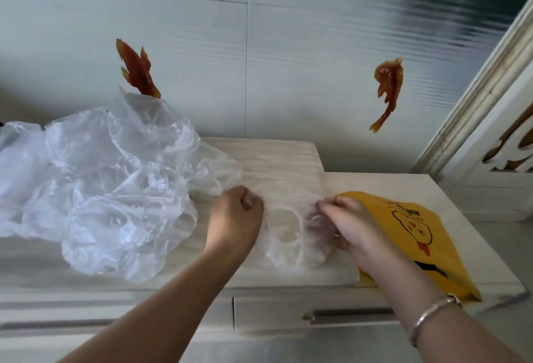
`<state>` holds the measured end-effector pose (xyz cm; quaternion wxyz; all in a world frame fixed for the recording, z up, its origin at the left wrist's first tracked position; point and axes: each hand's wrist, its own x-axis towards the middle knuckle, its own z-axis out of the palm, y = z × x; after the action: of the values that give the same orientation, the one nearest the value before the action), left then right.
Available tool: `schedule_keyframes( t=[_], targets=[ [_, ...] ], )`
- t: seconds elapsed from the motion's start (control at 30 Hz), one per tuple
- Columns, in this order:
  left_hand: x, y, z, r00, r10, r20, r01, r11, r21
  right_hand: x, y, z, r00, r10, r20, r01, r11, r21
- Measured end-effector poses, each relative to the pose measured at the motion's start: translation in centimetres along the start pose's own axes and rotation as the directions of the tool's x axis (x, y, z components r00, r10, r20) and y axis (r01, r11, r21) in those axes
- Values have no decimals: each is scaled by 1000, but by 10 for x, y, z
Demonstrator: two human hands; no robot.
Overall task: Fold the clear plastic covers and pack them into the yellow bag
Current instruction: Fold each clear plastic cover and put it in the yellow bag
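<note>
A single clear plastic cover (288, 233) is held stretched between the two hands above the front of the pale desk (288, 158). The cover is thin, almost see-through and finely crinkled, with a gathered white elastic rim that shows as a ring near its middle. Its left edge is pinched in the curled grip of the left hand (235, 218), the thumb tucked against the bunched film. Its right edge is pinched by the right hand (346, 224), whose fingers are bent over the plastic. A silver bracelet (429, 316) is worn on the right wrist.

A large loose heap of further clear covers (98, 184) is piled on the left part of the desk, crumpled and puffed up, just beside the left hand. The yellow bag (418, 235) is laid flat on the right side of the desk, partly under the right forearm; a cartoon outline in black with red marks is printed on it. Two orange-brown fish decorations (388, 88) are seen on the wall behind.
</note>
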<state>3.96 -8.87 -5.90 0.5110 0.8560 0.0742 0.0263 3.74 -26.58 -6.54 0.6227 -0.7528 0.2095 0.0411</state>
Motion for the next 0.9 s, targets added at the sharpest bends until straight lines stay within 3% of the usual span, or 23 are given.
schedule_keyframes(
  t=[0.13, 0.27, 0.37, 0.43, 0.5, 0.57, 0.63, 0.73, 0.9],
  targets=[
    [-8, 6, 5, 981, 173, -88, -177, 983, -40, 5, 4, 1, 980, -162, -118, 142, 976, -163],
    [-3, -4, 4, 966, 244, -85, -219, 947, 236, 2, 0, -9, 885, -449, -122, 331, 792, -513],
    [-2, -11, 0, 989, 140, 42, -144, 885, 444, 2, 4, -15, 857, -503, -108, 307, 668, -678],
    [-5, -13, -1, 993, 78, 91, -114, 862, 494, 5, 6, -16, 888, -450, -101, 279, 699, -659],
    [-6, -14, 0, 992, 32, 124, -87, 879, 469, 8, 3, -16, 949, -297, -110, 197, 826, -527],
    [-4, -16, 0, 988, -29, 152, -32, 921, 387, 6, -2, -15, 992, -102, -79, 69, 937, -342],
    [-1, -16, -1, 983, -78, 164, 34, 966, 256, 3, -5, -14, 1000, -4, -26, -3, 972, -233],
    [-1, -14, 0, 986, -94, 138, 71, 984, 162, 1, -1, -10, 998, -55, -27, 46, 965, -260],
    [-3, -4, 6, 977, -129, 167, 83, 962, 259, 0, 9, -6, 957, -274, -94, 229, 915, -332]
  ],
)
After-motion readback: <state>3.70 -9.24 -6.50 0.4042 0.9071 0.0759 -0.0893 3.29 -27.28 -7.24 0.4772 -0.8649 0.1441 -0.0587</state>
